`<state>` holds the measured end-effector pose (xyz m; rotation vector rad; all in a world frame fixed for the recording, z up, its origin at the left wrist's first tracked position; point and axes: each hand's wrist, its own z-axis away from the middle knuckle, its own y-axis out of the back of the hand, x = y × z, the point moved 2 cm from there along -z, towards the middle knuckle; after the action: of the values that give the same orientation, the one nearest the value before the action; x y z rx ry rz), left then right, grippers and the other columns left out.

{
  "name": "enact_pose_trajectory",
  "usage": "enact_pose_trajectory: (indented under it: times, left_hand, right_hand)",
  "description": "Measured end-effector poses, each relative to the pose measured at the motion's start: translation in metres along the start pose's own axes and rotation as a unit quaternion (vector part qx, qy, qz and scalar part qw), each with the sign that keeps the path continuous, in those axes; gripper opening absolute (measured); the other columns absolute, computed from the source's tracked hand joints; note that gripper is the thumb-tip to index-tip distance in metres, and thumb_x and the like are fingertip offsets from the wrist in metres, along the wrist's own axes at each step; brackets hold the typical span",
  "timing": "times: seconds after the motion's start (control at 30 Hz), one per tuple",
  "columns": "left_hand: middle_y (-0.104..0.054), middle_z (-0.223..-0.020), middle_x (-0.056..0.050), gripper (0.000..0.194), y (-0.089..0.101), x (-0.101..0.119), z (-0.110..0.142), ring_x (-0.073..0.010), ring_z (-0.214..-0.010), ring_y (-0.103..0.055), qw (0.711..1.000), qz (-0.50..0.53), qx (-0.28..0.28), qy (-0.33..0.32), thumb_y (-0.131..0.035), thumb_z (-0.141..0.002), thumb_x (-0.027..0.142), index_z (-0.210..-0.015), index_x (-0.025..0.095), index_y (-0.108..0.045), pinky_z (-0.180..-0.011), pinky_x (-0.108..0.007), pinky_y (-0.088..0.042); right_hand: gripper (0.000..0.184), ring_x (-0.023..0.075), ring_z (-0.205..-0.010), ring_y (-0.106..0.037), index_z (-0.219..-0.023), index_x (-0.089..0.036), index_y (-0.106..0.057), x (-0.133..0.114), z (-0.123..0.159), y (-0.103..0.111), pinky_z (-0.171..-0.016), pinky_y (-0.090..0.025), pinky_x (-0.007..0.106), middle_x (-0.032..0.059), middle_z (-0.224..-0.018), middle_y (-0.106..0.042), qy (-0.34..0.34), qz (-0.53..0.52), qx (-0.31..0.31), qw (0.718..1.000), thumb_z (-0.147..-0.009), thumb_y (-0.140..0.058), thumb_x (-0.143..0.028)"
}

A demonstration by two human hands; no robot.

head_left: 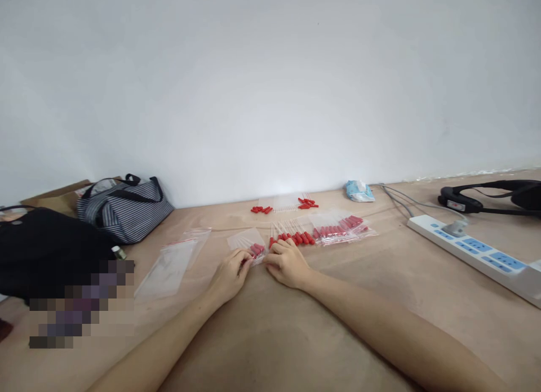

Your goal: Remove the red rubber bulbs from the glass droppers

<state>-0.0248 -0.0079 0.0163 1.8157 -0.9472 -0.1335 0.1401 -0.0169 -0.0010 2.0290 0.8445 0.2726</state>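
My left hand [230, 272] and my right hand [286, 261] meet at the middle of a tan surface, fingers curled and pinched on the near edge of a small clear bag [248, 243] that holds red-capped thin sticks. Just right of my right hand lie loose red-capped sticks [296, 236], and beyond them filled clear bags [342, 227] of the same sticks. Farther back near the wall are two small heaps of red caps [262, 209] with white sticks between them.
Empty clear zip bags [173, 261] lie to the left. A striped bag [122, 208] and a black bag [46, 248] stand at far left. A white power strip [477, 251], a black headset [494, 196] and a blue tissue pack [359, 191] sit to the right.
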Motion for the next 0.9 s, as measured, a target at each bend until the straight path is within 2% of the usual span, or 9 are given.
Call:
enact_pose_trajectory:
  times: [0.1,0.27,0.43,0.7,0.9]
  left_hand:
    - [-0.06,-0.077,-0.004,0.021,-0.001,-0.001,0.0,-0.0164,-0.076,-0.057,1.0,0.009,0.005,0.013,-0.036,-0.084,0.027,-0.072,0.018,-0.051,-0.069,-0.03,-0.046]
    - [-0.062,-0.092,-0.004,0.013,0.006,-0.004,0.004,-0.0161,-0.088,-0.058,0.999,0.012,-0.02,-0.022,-0.045,-0.081,0.027,-0.078,0.02,-0.055,-0.078,-0.029,-0.046]
    - [-0.063,-0.09,-0.004,0.013,0.011,-0.003,0.005,-0.0165,-0.083,-0.059,0.998,-0.024,-0.033,-0.051,-0.048,-0.079,0.029,-0.077,0.019,-0.056,-0.074,-0.028,-0.047]
    - [-0.065,-0.082,-0.005,0.029,0.011,-0.008,0.003,-0.0172,-0.075,-0.062,0.983,-0.112,-0.082,-0.123,-0.03,-0.087,0.027,-0.082,0.019,-0.057,-0.069,-0.027,-0.048]
    - [-0.065,-0.084,-0.004,0.023,0.009,-0.004,0.001,-0.0166,-0.076,-0.061,0.998,-0.055,-0.006,-0.027,-0.035,-0.084,0.027,-0.076,0.02,-0.056,-0.069,-0.028,-0.048]
  right_hand:
    - [0.015,0.0154,-0.079,-0.043,-0.083,-0.026,-0.064,-0.001,-0.004,-0.003,-0.069,-0.022,0.031,0.0013,-0.078,-0.056,0.011,0.0,0.002,1.0,-0.078,-0.051,-0.022]
    - [0.012,0.0158,-0.079,-0.043,-0.079,-0.023,-0.064,0.001,-0.006,-0.005,-0.068,-0.023,0.031,0.0013,-0.078,-0.056,-0.028,0.003,-0.004,1.0,-0.078,-0.052,-0.025]
    - [0.012,0.0164,-0.081,-0.044,-0.075,-0.02,-0.062,0.001,-0.008,-0.004,-0.069,-0.024,0.032,0.0022,-0.078,-0.058,-0.049,0.012,-0.028,0.998,-0.079,-0.051,-0.023]
    - [0.018,0.0171,-0.082,-0.045,-0.083,-0.019,-0.06,0.002,-0.007,-0.002,-0.071,-0.025,0.032,0.0029,-0.082,-0.059,-0.068,-0.008,-0.013,0.998,-0.076,-0.057,-0.036]
    - [0.011,0.0159,-0.081,-0.044,-0.082,-0.02,-0.061,0.001,-0.007,-0.003,-0.07,-0.024,0.031,0.0019,-0.081,-0.057,-0.027,-0.001,0.021,0.999,-0.074,-0.059,-0.028]
